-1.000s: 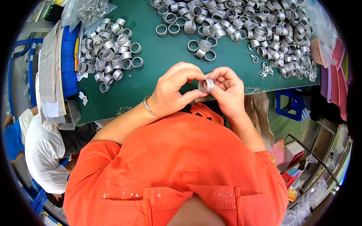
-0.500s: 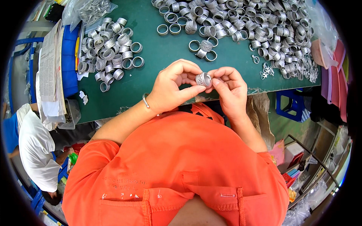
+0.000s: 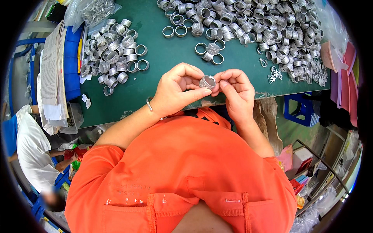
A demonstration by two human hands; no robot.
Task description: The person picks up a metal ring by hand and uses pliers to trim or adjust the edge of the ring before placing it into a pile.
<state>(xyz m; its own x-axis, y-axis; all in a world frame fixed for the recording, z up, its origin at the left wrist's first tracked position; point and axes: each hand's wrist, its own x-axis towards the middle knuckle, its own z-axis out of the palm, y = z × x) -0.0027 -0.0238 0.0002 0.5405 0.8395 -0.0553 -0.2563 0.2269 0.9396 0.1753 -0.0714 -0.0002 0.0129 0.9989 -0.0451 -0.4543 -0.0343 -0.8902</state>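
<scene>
Between the thumb and fingers of my left hand (image 3: 179, 87) is a wide silver-grey ring (image 3: 207, 82), its round opening tilted up. A small pale bit shows at the ring's upper right rim. Closed in a pinch, my right hand (image 3: 236, 87) has its fingertips right beside that rim; whatever they hold is too small to make out. Just beyond both hands a small group of similar rings (image 3: 212, 48) lies on the green table (image 3: 163, 54). A looser pile of rings (image 3: 112, 52) is to the left, and a much larger heap (image 3: 272, 35) spreads over the far right.
Small pale metal pieces (image 3: 275, 74) lie by the heap's near edge. Clear plastic bags (image 3: 95, 11) stand at the far left, near a blue bin (image 3: 72, 66) and papers (image 3: 50, 66). A blue stool (image 3: 299, 108) is below the table's right. Another person in white (image 3: 35, 151) works at left.
The ring in my left hand has turned and shifted slightly left, its opening now facing more upward. My right fingertips stay beside it. At left the other person's arms have moved.
</scene>
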